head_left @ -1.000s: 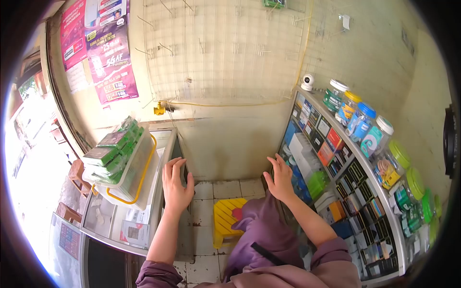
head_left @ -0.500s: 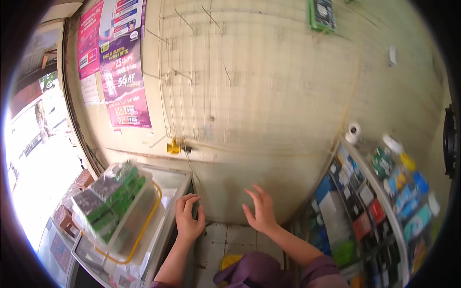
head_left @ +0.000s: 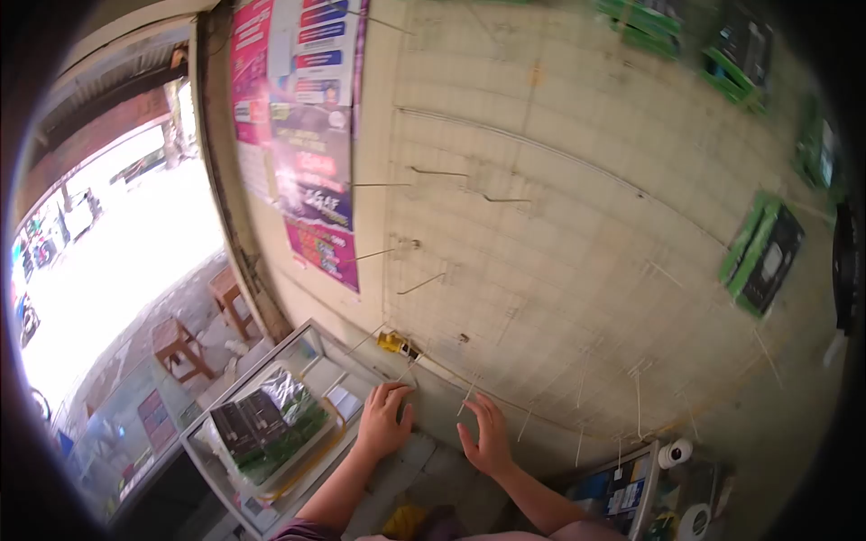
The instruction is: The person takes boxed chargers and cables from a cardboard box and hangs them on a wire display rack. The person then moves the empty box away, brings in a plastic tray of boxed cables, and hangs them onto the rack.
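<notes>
My left hand (head_left: 385, 420) is held up with fingers curved and apart from the thumb, nothing in it. It is nearest the glass counter (head_left: 311, 335) and the clear plastic tub (head_left: 336, 433) with a yellow handle. Green-and-black packages (head_left: 255, 427), partly under shiny clear wrap, fill that tub. My right hand (head_left: 487, 436) is raised in front of the wall rack, empty, thumb and fingers apart. Thin metal hooks (head_left: 471, 389) stick out from the wire rack (head_left: 541, 234) just beyond it. A yellow item (head_left: 394, 343) sits low on the wall between the counter and the hooks.
Green-and-black packages (head_left: 762, 255) hang at the upper right of the rack. Posters (head_left: 316, 153) cover the wall beside the open doorway. Wooden stools (head_left: 180, 347) stand outside. A display case (head_left: 622, 487) with white rolls (head_left: 675, 453) is at the lower right.
The view has swung up and tilted, bringing the hanging packages and more of the doorway into sight. Both hands stay raised and empty, in much the same pose.
</notes>
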Demonstrator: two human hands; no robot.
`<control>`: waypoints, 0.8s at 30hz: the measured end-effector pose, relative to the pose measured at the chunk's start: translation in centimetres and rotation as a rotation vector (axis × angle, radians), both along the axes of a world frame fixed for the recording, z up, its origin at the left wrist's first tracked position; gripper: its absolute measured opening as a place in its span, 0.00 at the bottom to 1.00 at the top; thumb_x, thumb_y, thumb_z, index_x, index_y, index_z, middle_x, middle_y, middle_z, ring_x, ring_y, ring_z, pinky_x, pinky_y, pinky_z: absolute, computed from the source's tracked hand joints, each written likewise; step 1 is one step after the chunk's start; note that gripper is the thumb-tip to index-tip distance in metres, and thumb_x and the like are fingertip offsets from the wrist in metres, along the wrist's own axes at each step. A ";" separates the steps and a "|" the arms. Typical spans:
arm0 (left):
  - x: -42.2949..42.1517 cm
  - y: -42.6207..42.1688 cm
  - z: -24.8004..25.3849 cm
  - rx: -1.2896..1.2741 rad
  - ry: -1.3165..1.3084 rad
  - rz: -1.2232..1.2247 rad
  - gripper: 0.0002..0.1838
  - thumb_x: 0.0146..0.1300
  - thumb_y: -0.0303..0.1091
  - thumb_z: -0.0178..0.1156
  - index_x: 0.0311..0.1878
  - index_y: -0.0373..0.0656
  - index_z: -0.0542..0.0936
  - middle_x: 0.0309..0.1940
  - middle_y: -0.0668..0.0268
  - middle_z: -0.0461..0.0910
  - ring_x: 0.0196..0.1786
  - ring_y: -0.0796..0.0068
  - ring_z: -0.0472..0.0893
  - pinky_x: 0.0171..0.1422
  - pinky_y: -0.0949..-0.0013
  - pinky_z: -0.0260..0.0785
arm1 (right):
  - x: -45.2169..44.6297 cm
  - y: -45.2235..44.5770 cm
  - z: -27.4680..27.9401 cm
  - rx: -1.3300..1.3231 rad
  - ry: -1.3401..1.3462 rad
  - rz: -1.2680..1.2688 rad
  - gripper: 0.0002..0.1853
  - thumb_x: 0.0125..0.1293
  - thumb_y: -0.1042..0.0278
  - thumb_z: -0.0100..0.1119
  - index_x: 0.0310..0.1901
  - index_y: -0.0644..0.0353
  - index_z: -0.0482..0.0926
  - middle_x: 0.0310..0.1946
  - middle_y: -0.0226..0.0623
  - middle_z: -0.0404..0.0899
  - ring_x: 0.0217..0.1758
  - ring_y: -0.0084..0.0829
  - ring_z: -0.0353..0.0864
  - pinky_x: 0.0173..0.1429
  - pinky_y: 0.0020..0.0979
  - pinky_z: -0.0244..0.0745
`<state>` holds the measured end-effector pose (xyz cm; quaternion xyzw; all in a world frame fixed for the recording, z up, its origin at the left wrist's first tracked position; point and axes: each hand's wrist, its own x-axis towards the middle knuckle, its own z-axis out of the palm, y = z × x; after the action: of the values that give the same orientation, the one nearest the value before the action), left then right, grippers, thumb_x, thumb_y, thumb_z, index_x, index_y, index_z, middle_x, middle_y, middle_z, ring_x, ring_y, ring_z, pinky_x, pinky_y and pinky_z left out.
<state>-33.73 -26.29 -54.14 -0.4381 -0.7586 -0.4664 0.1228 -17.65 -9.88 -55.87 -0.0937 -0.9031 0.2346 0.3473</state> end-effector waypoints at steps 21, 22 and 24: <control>-1.4 -21.2 1.7 -0.184 -0.411 0.602 0.19 0.56 0.26 0.63 0.53 0.41 0.76 0.51 0.54 0.73 0.57 0.49 0.73 0.62 0.53 0.67 | -16.1 -16.0 5.9 -0.066 -0.304 0.519 0.25 0.65 0.64 0.60 0.63 0.55 0.71 0.63 0.48 0.69 0.64 0.49 0.70 0.66 0.48 0.62; -1.7 -22.0 1.1 -0.190 -0.417 0.657 0.20 0.56 0.26 0.63 0.53 0.42 0.75 0.51 0.55 0.73 0.56 0.49 0.73 0.62 0.53 0.67 | -16.8 -16.9 5.5 -0.067 -0.313 0.537 0.25 0.65 0.64 0.60 0.63 0.55 0.71 0.63 0.48 0.69 0.64 0.49 0.70 0.66 0.48 0.62; -2.3 -23.4 0.0 -0.192 -0.430 0.734 0.20 0.56 0.26 0.63 0.53 0.42 0.75 0.50 0.55 0.73 0.56 0.50 0.73 0.62 0.52 0.67 | -18.2 -18.6 4.3 -0.107 -0.340 0.597 0.25 0.65 0.63 0.60 0.63 0.55 0.71 0.63 0.46 0.69 0.63 0.47 0.70 0.67 0.47 0.61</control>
<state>-36.03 -49.69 -54.13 -0.0420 -0.9124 -0.3996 0.0783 -35.86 -28.51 -51.52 0.1186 -0.9221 0.3537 0.1028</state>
